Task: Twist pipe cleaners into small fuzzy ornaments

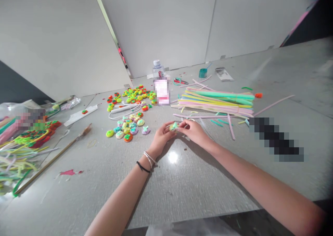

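Note:
Between my two hands, just above the grey table, is a small pale-yellow pipe-cleaner piece (173, 127) with a mint-green top. My left hand (164, 134) is closed around its left side. From the right, my right hand (191, 128) pinches at its edge, fingers together; the fingertips partly hide the piece. Left of my hands lies a group of finished-looking round fuzzy pieces (126, 127) in pastel colours, yellow and orange. To the right is a thick bundle of pipe cleaners (215, 101) in mint, yellow, pink and blue, with several cut strips (221, 122) near it.
Behind stand a phone (161, 92) and a bottle (158, 69). More yellow and orange pieces (136, 94) lie beside a white cabled tool (125, 107). A wooden stick (52, 158) and coloured strands (15, 159) are at left, a blurred dark object (275, 139) at right.

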`<state>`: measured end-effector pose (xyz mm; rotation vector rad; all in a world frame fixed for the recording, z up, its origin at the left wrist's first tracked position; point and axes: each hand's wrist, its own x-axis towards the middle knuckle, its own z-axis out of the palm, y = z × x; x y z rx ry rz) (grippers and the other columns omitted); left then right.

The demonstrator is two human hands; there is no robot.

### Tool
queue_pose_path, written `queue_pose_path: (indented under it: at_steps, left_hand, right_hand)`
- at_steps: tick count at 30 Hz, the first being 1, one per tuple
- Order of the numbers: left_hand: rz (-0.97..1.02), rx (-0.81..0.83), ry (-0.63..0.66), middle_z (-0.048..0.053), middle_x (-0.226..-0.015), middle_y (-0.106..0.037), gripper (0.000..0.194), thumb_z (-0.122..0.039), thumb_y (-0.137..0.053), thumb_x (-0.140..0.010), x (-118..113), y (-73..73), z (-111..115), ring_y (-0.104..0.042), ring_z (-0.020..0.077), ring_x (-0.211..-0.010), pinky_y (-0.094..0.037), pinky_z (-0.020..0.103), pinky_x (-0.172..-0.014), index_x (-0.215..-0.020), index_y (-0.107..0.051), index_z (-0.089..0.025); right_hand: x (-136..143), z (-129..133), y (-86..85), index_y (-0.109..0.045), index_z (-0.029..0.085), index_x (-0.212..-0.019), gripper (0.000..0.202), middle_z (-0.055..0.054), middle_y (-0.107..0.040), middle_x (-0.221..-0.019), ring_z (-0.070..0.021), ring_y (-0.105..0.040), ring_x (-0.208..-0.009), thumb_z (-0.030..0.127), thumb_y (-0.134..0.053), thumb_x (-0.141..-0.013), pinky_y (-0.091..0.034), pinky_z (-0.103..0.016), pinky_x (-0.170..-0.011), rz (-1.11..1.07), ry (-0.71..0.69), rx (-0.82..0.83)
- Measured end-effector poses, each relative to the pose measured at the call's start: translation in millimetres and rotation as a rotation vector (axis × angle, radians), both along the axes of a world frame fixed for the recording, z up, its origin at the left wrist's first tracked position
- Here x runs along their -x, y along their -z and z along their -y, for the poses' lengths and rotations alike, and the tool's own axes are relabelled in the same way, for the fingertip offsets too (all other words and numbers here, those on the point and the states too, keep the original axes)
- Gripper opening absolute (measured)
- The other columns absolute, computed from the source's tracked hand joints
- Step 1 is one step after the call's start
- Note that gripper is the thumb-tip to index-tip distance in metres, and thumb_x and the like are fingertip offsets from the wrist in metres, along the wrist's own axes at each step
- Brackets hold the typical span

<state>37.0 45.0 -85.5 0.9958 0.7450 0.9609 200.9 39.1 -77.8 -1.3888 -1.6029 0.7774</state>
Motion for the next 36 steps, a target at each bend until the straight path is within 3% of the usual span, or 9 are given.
queue_pose_path:
  at_steps: [5,8,14,22,30,36]
  left_hand:
    - [0.013,0.051,-0.037,0.011,-0.112,-0.064,0.039,-0.023,-0.069,-0.076,-1,-4.8,1,-0.063,0.017,-0.096,-0.045,0.03,-0.088,-0.113,-0.059,-0.015]
    - [0.008,0.04,-0.004,0.011,-0.114,-0.063,0.038,-0.023,-0.069,-0.076,-1,-6.4,1,-0.063,0.0187,-0.097,-0.045,0.03,-0.086,-0.112,-0.06,-0.015]
    - [0.014,0.059,-0.011,0.01,-0.11,-0.065,0.038,-0.021,-0.07,-0.074,-1,-5.1,-1,-0.063,0.0145,-0.092,-0.047,0.027,-0.084,-0.111,-0.062,-0.014]
    - [0.035,0.074,-0.033,0.009,-0.105,-0.067,0.036,-0.019,-0.071,-0.073,-2,-2.0,-2,-0.062,0.0126,-0.087,-0.047,0.027,-0.084,-0.108,-0.065,-0.013]
    - [0.042,0.074,-0.017,0.009,-0.102,-0.069,0.033,-0.017,-0.068,-0.075,-1,-2.1,-2,-0.064,0.0129,-0.087,-0.049,0.024,-0.08,-0.108,-0.065,-0.012]
    - [0.025,0.088,0.004,0.011,-0.105,-0.069,0.033,-0.021,-0.067,-0.076,1,-2.7,-3,-0.067,0.016,-0.086,-0.051,0.023,-0.076,-0.108,-0.065,-0.013]
  right_hand:
    - [-4,-4,-5.1,-0.06,0.018,-0.081,0.019,-0.002,-0.064,-0.078,-0.0142,-0.058,-0.067,0.036,-0.053,-0.081,-0.044,-0.028,-0.064,-0.165,-0.067,0.014]
    - [-7,-5,-6.3,-0.06,0.018,-0.084,0.016,-0.002,-0.064,-0.078,-0.0142,-0.058,-0.07,0.033,-0.053,-0.082,-0.044,-0.028,-0.067,-0.137,-0.043,-0.027]
    - [-4,3,-12.5,-0.062,0.019,-0.084,0.008,-0.003,-0.063,-0.084,-0.0148,-0.057,-0.075,0.022,-0.055,-0.082,-0.045,-0.028,-0.07,0.13,-0.063,-0.224]
    - [-4,11,-11.6,-0.063,0.019,-0.089,0.014,-0.007,-0.06,-0.09,-0.0203,-0.055,-0.089,0.019,-0.048,-0.089,-0.045,-0.033,-0.077,0.582,-0.061,-0.521]
    - [-8,11,-19.1,-0.063,0.017,-0.085,0.016,-0.008,-0.059,-0.088,-0.0205,-0.053,-0.089,0.014,-0.048,-0.089,-0.045,-0.032,-0.075,0.811,-0.127,-0.616]
    - [-17,7,-21.7,-0.064,0.016,-0.095,0.019,-0.01,-0.06,-0.098,-0.0218,-0.051,-0.093,0.011,-0.047,-0.089,-0.043,-0.033,-0.077,0.932,-0.179,-0.668]
